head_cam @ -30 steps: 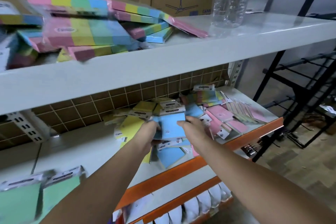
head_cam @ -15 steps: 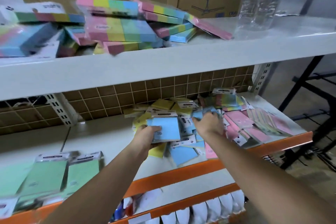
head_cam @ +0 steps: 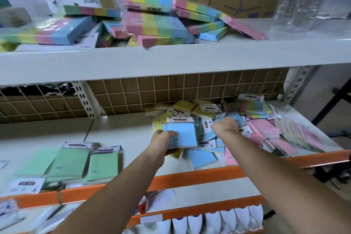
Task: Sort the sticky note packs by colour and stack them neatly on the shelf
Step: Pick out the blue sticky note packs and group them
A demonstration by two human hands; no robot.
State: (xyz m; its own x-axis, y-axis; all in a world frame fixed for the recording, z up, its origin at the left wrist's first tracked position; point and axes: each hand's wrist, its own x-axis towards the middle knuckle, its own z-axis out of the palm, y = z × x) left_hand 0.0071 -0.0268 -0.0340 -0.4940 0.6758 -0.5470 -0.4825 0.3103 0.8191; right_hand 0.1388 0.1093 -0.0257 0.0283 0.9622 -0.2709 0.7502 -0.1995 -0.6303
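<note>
L hand (head_cam: 163, 143) grips blue pack stack (head_cam: 183, 135) above middle shelf (head_cam: 121, 133); R hand (head_cam: 227, 127) curled on blue pack (head_cam: 237, 118) in mixed heap (head_cam: 199, 112). Risk: one-handed stack fans, slips; heap slides off front edge.

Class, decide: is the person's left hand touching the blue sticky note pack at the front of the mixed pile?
Touching. The head view shows the left hand with its thumb lying across the blue sticky note pack and its fingers under it, no gap.
</note>
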